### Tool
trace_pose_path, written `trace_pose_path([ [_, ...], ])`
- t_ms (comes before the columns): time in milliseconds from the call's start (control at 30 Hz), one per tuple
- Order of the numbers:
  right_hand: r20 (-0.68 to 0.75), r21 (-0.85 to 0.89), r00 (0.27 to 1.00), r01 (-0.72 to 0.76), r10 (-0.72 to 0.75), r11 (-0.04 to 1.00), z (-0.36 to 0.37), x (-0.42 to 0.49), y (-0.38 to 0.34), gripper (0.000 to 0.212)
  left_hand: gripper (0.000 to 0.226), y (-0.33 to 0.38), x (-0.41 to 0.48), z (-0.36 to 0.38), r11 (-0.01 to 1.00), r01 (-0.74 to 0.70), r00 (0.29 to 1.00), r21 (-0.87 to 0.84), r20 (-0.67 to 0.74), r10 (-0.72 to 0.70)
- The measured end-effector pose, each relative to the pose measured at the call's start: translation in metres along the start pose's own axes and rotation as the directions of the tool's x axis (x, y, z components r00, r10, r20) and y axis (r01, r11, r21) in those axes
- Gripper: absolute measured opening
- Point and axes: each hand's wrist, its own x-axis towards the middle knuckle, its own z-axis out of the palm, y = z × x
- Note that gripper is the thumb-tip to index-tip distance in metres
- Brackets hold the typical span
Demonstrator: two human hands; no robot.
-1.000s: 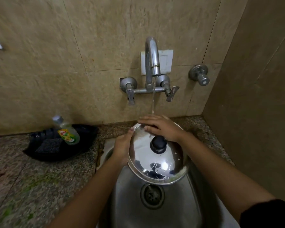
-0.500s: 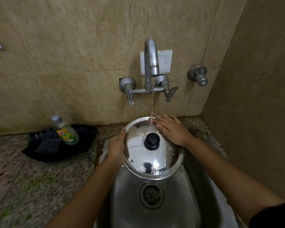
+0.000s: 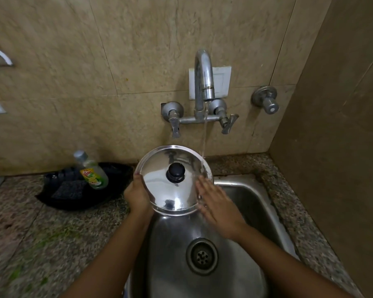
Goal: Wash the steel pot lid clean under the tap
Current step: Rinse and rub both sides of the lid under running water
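Well to the left of the left hand, a black plastic tray sits on the speckled granite desk, with a dark scrub pad lying in it and a clear bottle of green dish liquid with a grey cap leaning across its back edge. The left hand grips the lower left rim of the round, shiny steel pot lid with a black knob, fingers curled behind the rim and thumb on the front, holding it tilted toward the camera above the back left corner of the stainless steel sink. Above both hands, the curved chrome tap on the beige tiled wall drops a thin stream of water onto the lid's upper right edge. The right hand, slightly blurred, lies flat with fingers spread against the lid's right rim, holding nothing. Below the hands, the round drain shows in the sink's floor. Up and to the right of the right hand, a round metal valve knob projects from the wall.
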Motion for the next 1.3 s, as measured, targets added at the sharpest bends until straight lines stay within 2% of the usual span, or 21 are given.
trace_pose_path([
  [67,-0.040,0.035,0.989,-0.138,0.139,0.990,-0.005,0.011,0.012,0.059,0.035,-0.003,0.002,-0.002,0.999,-0.005,1.000,0.048,0.013,0.004],
  [133,-0.141,0.098,0.970,-0.185,0.198,0.978,-0.015,0.031,0.012,0.067,0.039,-0.008,-0.007,0.006,0.996,-0.013,0.998,0.086,0.067,0.007],
  [300,-0.319,0.433,0.908,-0.116,0.272,0.894,-0.030,0.053,0.005,0.060,0.032,-0.013,-0.023,0.036,0.999,0.006,0.991,0.052,0.137,-0.013],
  [333,-0.339,0.453,0.896,-0.113,0.288,0.884,-0.030,0.051,0.006,0.058,0.031,-0.013,-0.024,0.040,0.999,0.010,0.990,0.052,0.142,-0.017],
  [467,-0.418,0.280,0.879,-0.118,0.231,0.953,-0.034,0.042,0.000,0.056,0.033,-0.011,-0.022,0.051,0.997,0.009,0.983,0.076,0.180,-0.022],
  [567,-0.342,0.216,0.926,-0.088,0.160,0.972,-0.034,0.043,-0.001,0.061,0.033,-0.014,-0.022,0.055,0.997,0.027,0.983,0.070,0.179,-0.039],
  [767,-0.318,0.200,0.913,-0.199,0.255,0.959,-0.033,0.067,-0.003,0.074,0.033,-0.011,-0.013,0.045,0.998,-0.037,0.994,0.047,0.103,0.032],
  [900,-0.266,0.197,0.957,-0.061,0.113,0.979,-0.025,0.073,-0.021,0.065,0.038,-0.008,-0.004,0.032,0.996,-0.058,0.996,0.061,0.067,0.054],
  [1067,-0.251,0.209,0.935,-0.202,0.252,0.957,-0.019,0.074,-0.011,0.080,0.035,-0.009,-0.003,0.029,0.996,-0.071,0.994,0.050,0.089,0.066],
  [1133,-0.308,0.192,0.929,-0.150,0.205,0.970,-0.011,0.059,-0.020,0.080,0.033,-0.012,0.000,0.025,0.995,-0.075,0.988,0.066,0.137,0.065],
  [1200,-0.333,0.120,0.942,-0.003,0.043,0.993,-0.003,0.034,-0.025,0.077,0.033,-0.018,0.002,0.021,0.994,-0.071,0.984,0.078,0.166,0.058],
  [1300,-0.187,-0.003,0.964,0.191,-0.188,0.982,0.011,0.002,-0.013,0.073,0.034,-0.025,0.005,0.015,0.995,-0.023,0.987,0.097,0.160,0.007],
])
